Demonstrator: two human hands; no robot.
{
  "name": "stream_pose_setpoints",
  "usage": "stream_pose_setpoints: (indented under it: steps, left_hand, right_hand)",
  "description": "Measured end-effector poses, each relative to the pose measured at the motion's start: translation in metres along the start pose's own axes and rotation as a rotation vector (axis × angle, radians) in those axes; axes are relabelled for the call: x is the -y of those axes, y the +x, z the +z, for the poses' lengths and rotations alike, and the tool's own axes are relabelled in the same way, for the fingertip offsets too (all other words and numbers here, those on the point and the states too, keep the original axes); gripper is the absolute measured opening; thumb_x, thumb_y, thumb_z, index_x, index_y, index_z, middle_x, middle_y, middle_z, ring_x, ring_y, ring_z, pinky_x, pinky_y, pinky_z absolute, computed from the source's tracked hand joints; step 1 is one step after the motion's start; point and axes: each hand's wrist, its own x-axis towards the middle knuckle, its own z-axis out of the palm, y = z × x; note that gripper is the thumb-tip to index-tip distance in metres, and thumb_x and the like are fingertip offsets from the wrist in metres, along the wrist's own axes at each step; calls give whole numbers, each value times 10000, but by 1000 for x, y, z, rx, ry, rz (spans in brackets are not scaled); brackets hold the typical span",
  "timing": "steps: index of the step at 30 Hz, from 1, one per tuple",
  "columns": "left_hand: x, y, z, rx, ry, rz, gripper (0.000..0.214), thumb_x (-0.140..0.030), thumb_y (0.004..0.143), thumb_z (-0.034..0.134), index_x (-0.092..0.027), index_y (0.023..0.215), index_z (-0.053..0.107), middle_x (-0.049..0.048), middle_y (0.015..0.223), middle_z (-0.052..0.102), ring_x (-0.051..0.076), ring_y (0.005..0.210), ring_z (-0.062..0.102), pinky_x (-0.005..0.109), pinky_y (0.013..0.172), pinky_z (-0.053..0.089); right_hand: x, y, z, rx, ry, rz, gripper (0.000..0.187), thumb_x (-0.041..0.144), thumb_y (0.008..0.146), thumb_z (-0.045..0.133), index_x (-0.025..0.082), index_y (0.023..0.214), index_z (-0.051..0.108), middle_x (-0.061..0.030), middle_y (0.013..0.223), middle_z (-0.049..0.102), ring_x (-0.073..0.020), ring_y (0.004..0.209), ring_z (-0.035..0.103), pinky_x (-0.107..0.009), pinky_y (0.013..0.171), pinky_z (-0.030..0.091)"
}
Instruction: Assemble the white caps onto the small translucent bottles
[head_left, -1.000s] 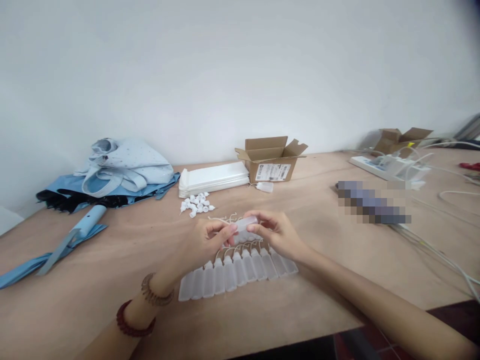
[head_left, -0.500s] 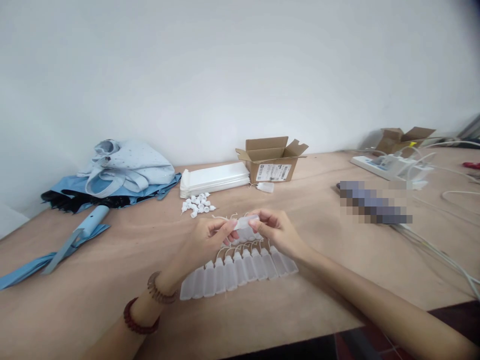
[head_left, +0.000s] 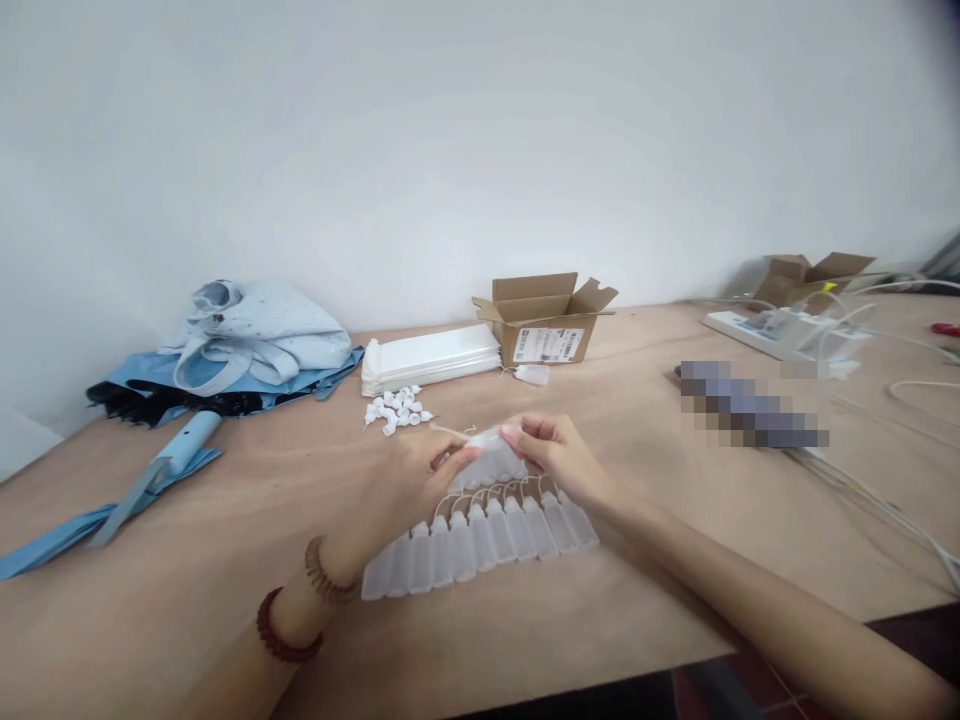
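My left hand (head_left: 409, 478) and my right hand (head_left: 553, 455) meet above the middle of the wooden table (head_left: 225, 600), both pinched on one small translucent plastic bottle (head_left: 491, 450) held sideways between the fingertips. Just below the hands lies a row of several like bottles (head_left: 480, 535) side by side, each with a thin string at its neck. Two bead bracelets circle my left wrist.
A heap of small white caps (head_left: 396, 409) lies beyond the hands, with a stack of white flat bags (head_left: 429, 357), an open cardboard box (head_left: 544, 320) and one loose bottle (head_left: 531, 375). A blue umbrella and bag (head_left: 247, 340) sit far left. A power strip (head_left: 772, 330) and cables are at right.
Both hands have sunk a little toward the row of bottles, still holding the same bottle. My left hand has shifted slightly right.
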Motion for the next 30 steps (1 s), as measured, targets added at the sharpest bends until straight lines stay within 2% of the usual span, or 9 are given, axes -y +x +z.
stream_pose_setpoints:
  steps: [3,6,10,12,15,20,22,26,30]
  left_hand:
    - [27,3,-12,-35,83,-73,280,-370,899,455,-200,826,666,17,738,682,149,623,563,256,614,412]
    - [59,4,-24,-101,302,-186,225,-305,855,471,-179,910,650,70,855,692,216,756,616,305,684,439]
    - [86,2,-29,-37,415,-273,240,-269,825,471,-141,927,646,137,977,681,275,880,629,350,763,448]
    - [90,2,-28,-10,395,-302,239,-273,819,474,-157,939,646,130,981,687,277,892,633,346,761,449]
    - [92,3,-25,8,361,-322,235,-277,810,482,-174,942,647,111,943,705,275,869,644,345,748,451]
    - [93,3,-24,14,353,-344,233,-268,800,483,-175,950,635,94,911,710,252,837,652,317,721,452]
    - [94,2,-23,22,350,-358,237,-262,798,477,-174,958,629,90,917,707,243,843,650,306,721,451]
    - [92,2,-23,31,351,-390,252,-256,788,476,-168,975,621,85,920,694,240,849,640,304,719,449]
    - [90,2,-22,23,360,-423,287,-261,768,491,-148,1004,609,98,952,676,251,841,629,320,709,450]
  right_hand:
    - [-3,13,-18,-190,-34,-71,367,510,742,630,157,658,576,36,541,470,-79,451,354,-221,435,258]
    - [-13,28,-45,-350,-225,-166,326,455,779,596,133,768,642,-17,654,590,-116,541,458,-235,503,342]
    - [-35,44,-76,-381,-625,-218,353,335,846,494,94,1040,665,-83,825,688,-183,694,574,-284,630,443]
    - [-45,51,-84,-381,-779,-209,385,277,845,480,72,1129,639,-105,847,700,-190,680,587,-313,668,462]
    - [-56,59,-92,-370,-862,-224,388,228,818,502,67,1142,643,-127,868,703,-210,693,592,-347,718,468]
    - [-66,73,-101,-361,-963,-280,357,161,798,498,69,1094,675,-187,1047,650,-286,963,574,-393,895,418]
    - [-68,76,-104,-369,-979,-289,342,152,800,491,76,1075,679,-193,1081,624,-293,1012,558,-396,928,400]
    - [-60,70,-104,-378,-967,-293,309,150,812,464,106,1051,655,-167,1082,610,-252,953,583,-363,872,432]
    - [-38,51,-85,-298,-940,-273,184,183,815,480,132,881,644,-90,822,660,-192,741,599,-287,689,444]
